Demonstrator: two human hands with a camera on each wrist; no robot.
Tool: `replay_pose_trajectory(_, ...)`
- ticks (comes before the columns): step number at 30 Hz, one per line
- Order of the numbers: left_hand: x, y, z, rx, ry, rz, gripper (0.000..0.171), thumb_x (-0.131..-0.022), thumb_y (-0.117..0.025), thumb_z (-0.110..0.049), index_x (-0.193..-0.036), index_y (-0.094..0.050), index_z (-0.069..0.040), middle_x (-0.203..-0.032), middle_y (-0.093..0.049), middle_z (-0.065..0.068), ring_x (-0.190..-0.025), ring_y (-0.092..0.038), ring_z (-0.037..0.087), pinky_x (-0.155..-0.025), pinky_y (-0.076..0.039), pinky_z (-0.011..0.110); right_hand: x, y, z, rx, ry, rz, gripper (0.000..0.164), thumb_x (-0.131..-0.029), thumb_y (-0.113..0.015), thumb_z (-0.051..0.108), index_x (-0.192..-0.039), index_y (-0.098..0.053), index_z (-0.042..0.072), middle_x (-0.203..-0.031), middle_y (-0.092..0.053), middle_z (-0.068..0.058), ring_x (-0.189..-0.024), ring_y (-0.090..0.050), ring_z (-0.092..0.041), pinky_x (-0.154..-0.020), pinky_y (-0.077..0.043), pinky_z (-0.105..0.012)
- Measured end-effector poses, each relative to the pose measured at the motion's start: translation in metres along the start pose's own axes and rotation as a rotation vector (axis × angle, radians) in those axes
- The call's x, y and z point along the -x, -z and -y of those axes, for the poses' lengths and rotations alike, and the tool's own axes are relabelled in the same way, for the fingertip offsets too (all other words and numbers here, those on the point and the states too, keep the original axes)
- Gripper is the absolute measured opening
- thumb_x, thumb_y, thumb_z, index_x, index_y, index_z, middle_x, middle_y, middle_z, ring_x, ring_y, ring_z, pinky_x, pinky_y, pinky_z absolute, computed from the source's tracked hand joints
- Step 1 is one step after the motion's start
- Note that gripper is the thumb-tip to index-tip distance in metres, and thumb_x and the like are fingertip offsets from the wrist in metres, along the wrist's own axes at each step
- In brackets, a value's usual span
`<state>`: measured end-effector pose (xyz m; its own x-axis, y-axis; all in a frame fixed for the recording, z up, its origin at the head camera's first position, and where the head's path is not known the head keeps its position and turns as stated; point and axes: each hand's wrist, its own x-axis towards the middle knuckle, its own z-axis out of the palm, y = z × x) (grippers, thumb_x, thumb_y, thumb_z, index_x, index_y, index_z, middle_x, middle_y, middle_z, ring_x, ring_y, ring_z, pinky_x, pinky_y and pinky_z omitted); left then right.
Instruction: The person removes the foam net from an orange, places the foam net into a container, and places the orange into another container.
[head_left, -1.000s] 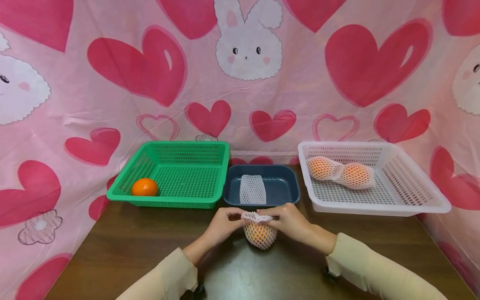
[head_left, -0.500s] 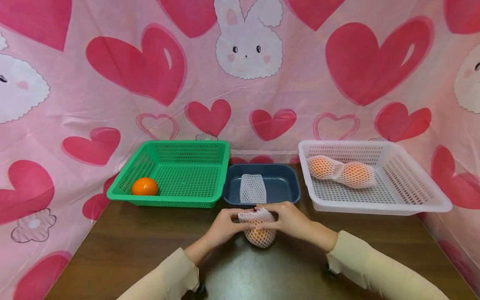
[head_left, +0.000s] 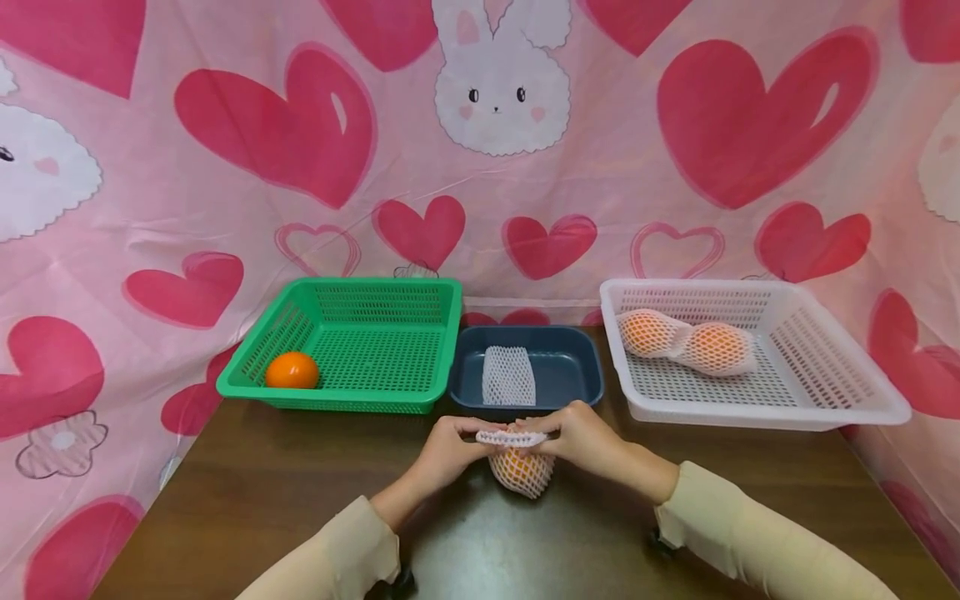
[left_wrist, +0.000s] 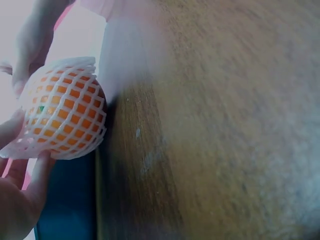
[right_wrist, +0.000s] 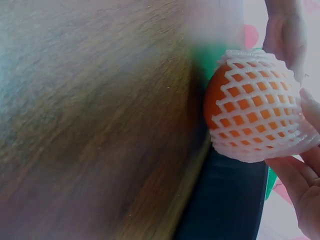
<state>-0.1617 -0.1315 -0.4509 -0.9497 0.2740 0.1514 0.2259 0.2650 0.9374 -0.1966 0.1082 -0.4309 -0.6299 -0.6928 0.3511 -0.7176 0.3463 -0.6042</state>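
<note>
An orange in a white foam net sleeve (head_left: 522, 475) is between my two hands at the front of the table. My left hand (head_left: 446, 452) pinches the left side of the sleeve's upper rim, and my right hand (head_left: 588, 442) pinches the right side. Between them the rim is drawn into a flat band. In the left wrist view the mesh covers most of the orange (left_wrist: 65, 115). Bare orange skin (right_wrist: 216, 97) shows at the sleeve's lower end in the right wrist view. Some fingertips are hidden behind the net.
Behind the hands, a dark blue tray (head_left: 573, 375) holds a flat foam net sleeve (head_left: 508, 377). The green basket (head_left: 375, 398) at left holds a bare orange (head_left: 292, 371). At right, a white basket (head_left: 765, 414) contains two netted oranges (head_left: 716, 347). A patterned pink cloth hangs behind.
The sleeve's rim was bunched a second ago, then stood taller between the fingers, and is now pulled into a flat band. Both hands keep their places on the net; the baskets are unchanged.
</note>
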Motion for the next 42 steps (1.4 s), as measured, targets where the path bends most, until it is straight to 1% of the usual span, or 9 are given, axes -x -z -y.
replay_pose_trajectory(7,0.0016,0.0018,-0.0026,-0.009,-0.002,-0.064,0.014,-0.084,-0.082,0.001,-0.097,-0.080,0.003,-0.097,-0.077,0.013,-0.093,-0.070,0.019,-0.077,-0.056,0.025,0.0004,-0.0042,0.0007,0.058,0.095,-0.071,0.028,-0.081,-0.084,-0.001,-0.109,-0.081,0.004,-0.101,-0.077,-0.007,-0.090,-0.071,-0.008,-0.066,-0.054,-0.019)
replay_pose_trajectory(10,0.0010,0.0037,-0.0037,-0.010,-0.013,-0.053,0.013,-0.084,-0.081,0.001,-0.097,-0.080,0.003,-0.097,-0.077,0.012,-0.093,-0.070,0.019,-0.078,-0.056,0.027,0.0000,-0.0060,0.0010,0.069,0.116,-0.092,0.030,-0.081,-0.082,-0.004,-0.109,-0.081,0.006,-0.099,-0.078,-0.005,-0.088,-0.071,-0.006,-0.065,-0.053,-0.018)
replay_pose_trajectory(15,0.0000,0.0056,-0.0027,-0.013,-0.018,-0.010,0.021,-0.087,-0.081,-0.004,-0.107,-0.078,0.000,-0.105,-0.076,0.010,-0.102,-0.068,0.020,-0.087,-0.055,0.033,-0.0014,-0.0063,0.0020,0.088,0.103,-0.107,0.028,-0.083,-0.082,0.000,-0.110,-0.080,0.007,-0.101,-0.078,-0.003,-0.090,-0.072,-0.011,-0.072,-0.058,-0.028)
replay_pose_trajectory(18,0.0000,0.0059,-0.0012,-0.017,-0.014,0.023,0.033,-0.086,-0.083,-0.009,-0.117,-0.075,-0.001,-0.115,-0.074,0.010,-0.108,-0.065,0.021,-0.092,-0.052,0.035,-0.0018,-0.0056,0.0023,0.106,0.037,-0.067,0.032,-0.087,-0.083,0.013,-0.118,-0.077,0.007,-0.109,-0.076,-0.004,-0.096,-0.072,-0.015,-0.080,-0.059,-0.036)
replay_pose_trajectory(22,0.0009,0.0044,0.0016,-0.036,0.008,0.078,0.046,-0.082,-0.087,-0.014,-0.124,-0.071,-0.003,-0.119,-0.072,0.007,-0.110,-0.064,0.018,-0.094,-0.051,0.032,-0.0006,-0.0061,0.0016,0.104,-0.051,0.039,0.048,-0.090,-0.081,0.030,-0.132,-0.069,0.009,-0.119,-0.073,-0.007,-0.104,-0.069,-0.016,-0.086,-0.057,-0.039)
replay_pose_trajectory(29,0.0030,0.0020,0.0006,-0.025,0.014,0.101,0.037,-0.083,-0.087,-0.013,-0.116,-0.074,-0.003,-0.108,-0.074,0.004,-0.100,-0.065,0.014,-0.090,-0.053,0.034,0.0011,-0.0065,-0.0003,0.105,-0.062,0.147,0.072,-0.082,-0.086,0.043,-0.137,-0.065,0.002,-0.127,-0.070,-0.010,-0.097,-0.066,-0.008,-0.078,-0.055,-0.028)
replay_pose_trajectory(33,0.0030,0.0008,-0.0019,-0.025,0.018,0.086,0.035,-0.083,-0.087,-0.012,-0.114,-0.074,-0.003,-0.107,-0.074,0.004,-0.100,-0.065,0.014,-0.087,-0.053,0.031,-0.0012,-0.0028,0.0015,0.086,-0.055,0.168,0.069,-0.081,-0.087,0.041,-0.134,-0.067,0.002,-0.131,-0.068,-0.010,-0.090,-0.063,-0.005,-0.073,-0.052,-0.023)
replay_pose_trajectory(38,0.0030,0.0005,-0.0015,-0.042,0.025,0.067,0.031,-0.081,-0.088,-0.012,-0.108,-0.074,-0.004,-0.105,-0.073,0.003,-0.096,-0.064,0.015,-0.081,-0.052,0.028,-0.0037,0.0004,0.0047,0.045,-0.038,0.179,0.057,-0.084,-0.086,0.034,-0.130,-0.071,0.004,-0.127,-0.070,-0.010,-0.077,-0.056,-0.001,-0.065,-0.048,-0.019)
replay_pose_trajectory(42,0.0046,0.0024,0.0000,-0.076,0.023,0.045,0.027,-0.081,-0.088,-0.013,-0.102,-0.073,-0.005,-0.103,-0.071,0.002,-0.095,-0.061,0.014,-0.081,-0.051,0.028,-0.0045,0.0001,0.0068,0.039,0.015,0.148,0.047,-0.085,-0.085,0.025,-0.125,-0.074,0.004,-0.121,-0.073,-0.007,-0.087,-0.064,-0.001,-0.068,-0.051,-0.020)
